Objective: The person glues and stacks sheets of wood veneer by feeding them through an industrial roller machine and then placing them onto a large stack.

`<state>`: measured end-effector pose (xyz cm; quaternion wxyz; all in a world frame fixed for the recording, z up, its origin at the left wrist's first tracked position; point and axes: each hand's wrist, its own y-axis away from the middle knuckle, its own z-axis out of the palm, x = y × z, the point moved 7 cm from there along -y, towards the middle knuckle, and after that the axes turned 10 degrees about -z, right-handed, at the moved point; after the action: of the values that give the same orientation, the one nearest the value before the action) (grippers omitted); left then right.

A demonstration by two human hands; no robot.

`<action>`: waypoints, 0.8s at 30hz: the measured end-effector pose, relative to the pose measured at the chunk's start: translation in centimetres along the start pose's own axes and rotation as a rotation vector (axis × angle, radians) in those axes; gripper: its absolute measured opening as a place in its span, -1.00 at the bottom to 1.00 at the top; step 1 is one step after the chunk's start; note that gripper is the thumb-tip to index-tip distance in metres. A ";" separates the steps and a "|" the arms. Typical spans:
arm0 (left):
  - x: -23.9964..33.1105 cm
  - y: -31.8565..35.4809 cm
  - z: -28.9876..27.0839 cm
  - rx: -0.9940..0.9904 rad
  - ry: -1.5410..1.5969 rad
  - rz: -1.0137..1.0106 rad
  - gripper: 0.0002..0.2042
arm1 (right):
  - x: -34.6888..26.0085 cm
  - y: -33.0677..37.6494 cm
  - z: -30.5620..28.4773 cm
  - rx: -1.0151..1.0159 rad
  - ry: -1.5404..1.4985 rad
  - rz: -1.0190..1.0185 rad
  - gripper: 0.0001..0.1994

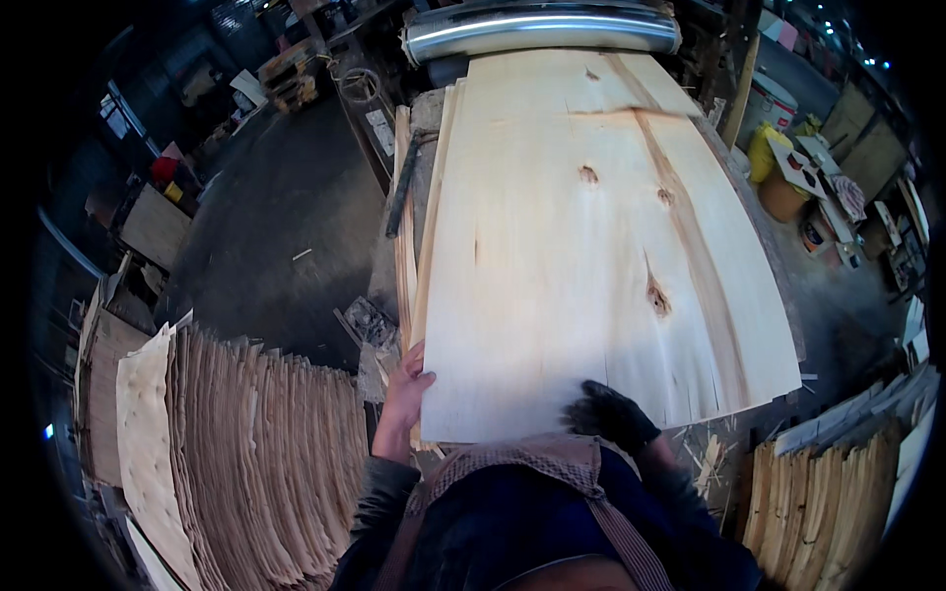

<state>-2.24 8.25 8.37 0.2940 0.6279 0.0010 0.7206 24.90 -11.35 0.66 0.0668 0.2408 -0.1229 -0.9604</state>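
A large pale wood veneer sheet (532, 266) with dark knots and a brown streak lies flat in front of me. Its far end meets a shiny metal roller (542, 35). At the sheet's near left corner, my bare left hand (404, 387) holds the edge, thumb on top and fingers along the side. My right hand (608, 414), in a black glove, rests on the sheet by its near edge, fingers stretched out and slightly blurred by motion. More sheet edges (426, 295) show beneath on the left.
A tall stack of veneer sheets (266, 453) stands at lower left, another stack (823, 502) at lower right. A dark bar (402, 192) lies beside the sheet. Right of the table are a brown bucket (783, 195) and a yellow bag (762, 153). Dark floor (271, 227) stretches left.
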 end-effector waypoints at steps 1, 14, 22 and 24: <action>0.7 0.4 0.3 -0.019 0.033 0.005 -0.38 | 0.8 1.2 -1.2 0.113 0.044 0.019 -0.61; 4.3 0.6 -2.1 0.133 0.240 0.111 -0.39 | -2.8 6.8 -2.3 0.357 0.780 -0.140 -0.76; -1.2 -8.2 -6.5 0.359 -0.391 0.102 -0.44 | -7.1 -3.7 -5.7 0.312 -0.089 -0.256 -0.78; -1.8 -8.0 -6.3 0.454 -0.895 0.248 -0.39 | -9.1 -8.0 -3.0 -0.155 -0.287 -0.198 -0.76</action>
<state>-4.49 16.38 2.42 0.0345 0.9180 -0.0430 0.3927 33.77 -2.54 0.06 -0.0282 0.1062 -0.0326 -0.9934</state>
